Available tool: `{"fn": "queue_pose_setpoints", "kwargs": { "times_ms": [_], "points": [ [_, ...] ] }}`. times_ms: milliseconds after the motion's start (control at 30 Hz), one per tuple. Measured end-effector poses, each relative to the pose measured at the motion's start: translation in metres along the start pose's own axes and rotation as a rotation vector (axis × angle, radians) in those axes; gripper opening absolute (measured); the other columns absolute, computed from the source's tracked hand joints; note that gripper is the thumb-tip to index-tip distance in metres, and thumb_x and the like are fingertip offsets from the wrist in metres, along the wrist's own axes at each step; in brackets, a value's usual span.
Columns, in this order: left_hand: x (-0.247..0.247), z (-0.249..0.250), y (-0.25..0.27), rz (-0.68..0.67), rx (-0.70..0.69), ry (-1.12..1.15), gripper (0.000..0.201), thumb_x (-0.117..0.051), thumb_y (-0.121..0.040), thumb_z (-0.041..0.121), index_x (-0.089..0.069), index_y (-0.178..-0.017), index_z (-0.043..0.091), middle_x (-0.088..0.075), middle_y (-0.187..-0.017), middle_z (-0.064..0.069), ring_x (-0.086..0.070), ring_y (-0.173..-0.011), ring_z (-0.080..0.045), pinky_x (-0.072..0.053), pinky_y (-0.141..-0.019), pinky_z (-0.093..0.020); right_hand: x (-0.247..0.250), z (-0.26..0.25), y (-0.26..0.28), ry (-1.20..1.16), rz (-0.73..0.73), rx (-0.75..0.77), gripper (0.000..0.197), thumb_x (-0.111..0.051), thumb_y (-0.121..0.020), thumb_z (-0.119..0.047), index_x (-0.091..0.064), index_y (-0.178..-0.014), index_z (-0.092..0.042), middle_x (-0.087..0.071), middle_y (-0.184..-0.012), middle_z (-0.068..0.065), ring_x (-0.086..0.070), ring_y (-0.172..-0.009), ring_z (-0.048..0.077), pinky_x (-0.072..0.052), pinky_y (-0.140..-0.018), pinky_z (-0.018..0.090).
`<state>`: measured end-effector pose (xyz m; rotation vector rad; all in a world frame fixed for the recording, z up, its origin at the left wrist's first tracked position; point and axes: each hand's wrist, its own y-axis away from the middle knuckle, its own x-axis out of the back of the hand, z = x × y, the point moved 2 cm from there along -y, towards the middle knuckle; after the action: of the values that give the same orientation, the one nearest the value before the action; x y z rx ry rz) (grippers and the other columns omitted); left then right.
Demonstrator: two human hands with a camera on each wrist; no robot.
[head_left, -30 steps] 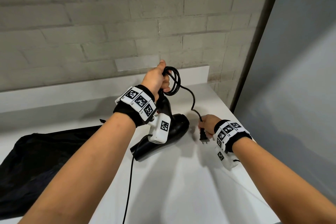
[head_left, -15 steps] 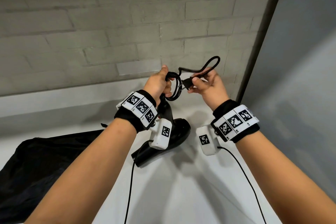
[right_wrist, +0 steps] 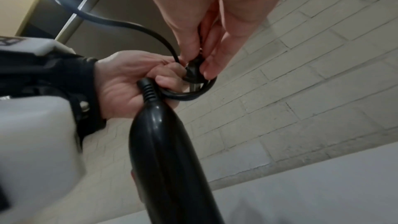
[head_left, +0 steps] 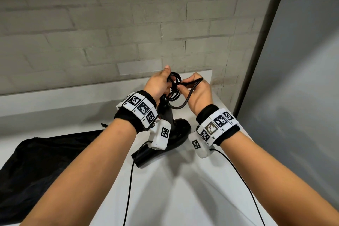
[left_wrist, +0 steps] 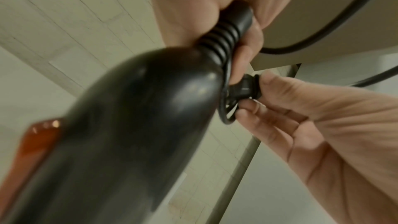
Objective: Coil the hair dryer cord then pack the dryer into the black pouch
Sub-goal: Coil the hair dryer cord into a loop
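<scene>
The right hand [head_left: 198,91], pinching the black plug [right_wrist: 193,70], has closed in against the left hand [head_left: 158,84] gripping the coiled black cord [head_left: 174,88]. The glossy black hair dryer [head_left: 176,134] stands handle-up, nozzle pointing down-left onto the white surface [head_left: 183,189].

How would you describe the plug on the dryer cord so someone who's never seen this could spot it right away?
Start at the white counter below the grey brick wall and find the black hair dryer standing on it, handle up. Above the handle's top the left hand grips the coiled cord. The plug is the short, chunky black piece with metal prongs pinched by the right hand, thicker than the thin loops round it.
</scene>
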<state>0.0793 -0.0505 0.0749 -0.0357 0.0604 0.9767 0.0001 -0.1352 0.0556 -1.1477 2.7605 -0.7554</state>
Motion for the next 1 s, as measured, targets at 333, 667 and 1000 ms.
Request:
{"fn": "queue_pose_setpoints", "kwargs": {
  "times_ms": [333,667,1000],
  "points": [
    [0.001,-0.001,0.004,-0.109,0.009,-0.045,0.042,-0.035,-0.097,0.041,-0.053,-0.071,0.014,-0.030,-0.041,0.006,-0.027,-0.038,-0.010,-0.028,-0.046,-0.023,-0.008,0.000,0.002,-0.192,-0.057,-0.048,0.032,-0.057,-0.079,0.011,-0.044,-0.071,-0.017,-0.051,-0.118,0.016,-0.053,-0.108,0.027,-0.045,-0.094,0.028],
    [-0.002,0.002,0.007,-0.142,0.051,0.058,0.035,-0.038,-0.098,0.032,-0.036,-0.066,0.017,-0.029,-0.031,0.009,-0.022,-0.025,-0.004,-0.022,-0.032,-0.012,-0.006,0.011,0.001,0.002,0.017,0.023,0.042,-0.063,-0.074,0.003,-0.035,-0.073,-0.028,-0.052,-0.071,0.002,-0.052,-0.066,0.018,-0.046,-0.064,0.024],
    [-0.006,0.004,0.008,-0.121,0.086,0.011,0.039,-0.042,-0.096,0.032,-0.042,-0.063,0.011,-0.033,-0.028,0.008,-0.026,-0.021,-0.006,-0.022,-0.030,-0.011,-0.015,0.020,-0.007,-0.037,-0.274,-0.054,0.027,-0.047,-0.087,0.001,-0.050,-0.113,-0.006,-0.060,-0.102,0.015,-0.058,-0.097,0.025,-0.047,-0.088,0.031]
  ]
}}
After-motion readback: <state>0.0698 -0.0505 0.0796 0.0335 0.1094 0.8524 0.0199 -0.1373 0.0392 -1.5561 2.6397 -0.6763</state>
